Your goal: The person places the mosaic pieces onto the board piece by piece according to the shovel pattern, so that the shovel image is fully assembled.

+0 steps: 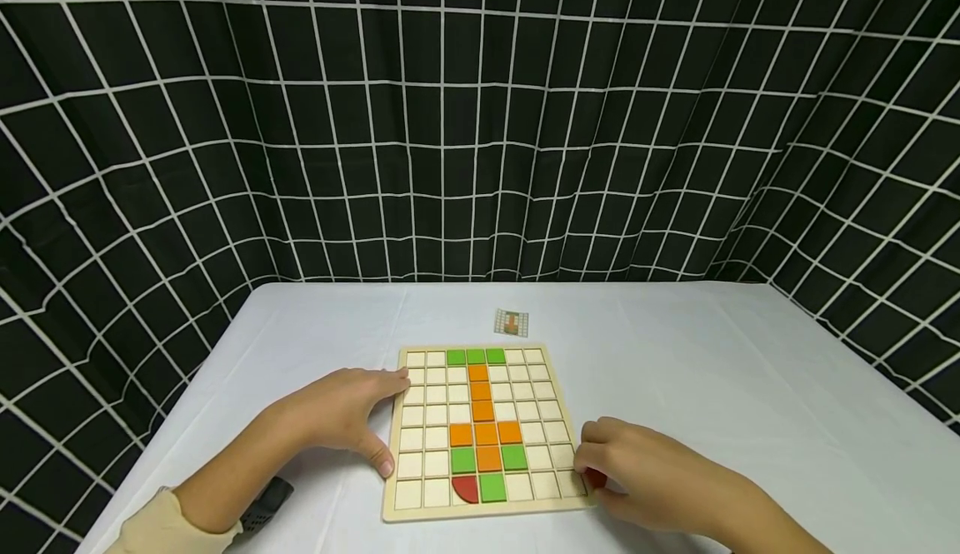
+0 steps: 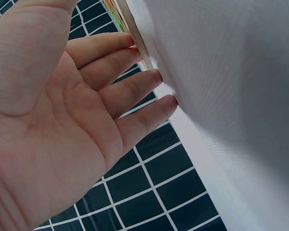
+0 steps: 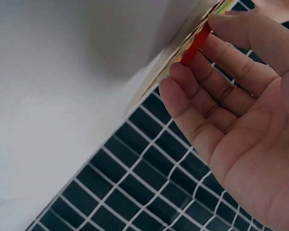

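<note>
A wooden grid board [image 1: 437, 393] lies on the table, with orange square tiles [image 1: 482, 391] forming a column and short crossbar. Green square tiles [image 1: 476, 357] sit in its top row and lower cells, and a red quarter-circle tile [image 1: 466, 488] fills a bottom-row cell. Along the board's left edge rests my left hand [image 1: 337, 411], thumb and fingers spread; the left wrist view shows its fingers fairly straight. By the lower right corner, my right hand [image 1: 656, 475] pinches a red tile [image 3: 196, 44] between thumb and fingers. That tile's full shape is hidden.
Behind the board lies a small pattern card [image 1: 512, 323] showing a grid picture. White cloth covers the table [image 1: 675, 354]. A black curtain with white grid lines [image 1: 480, 121] surrounds the back and sides. A dark device [image 1: 268, 504] is at the left wrist.
</note>
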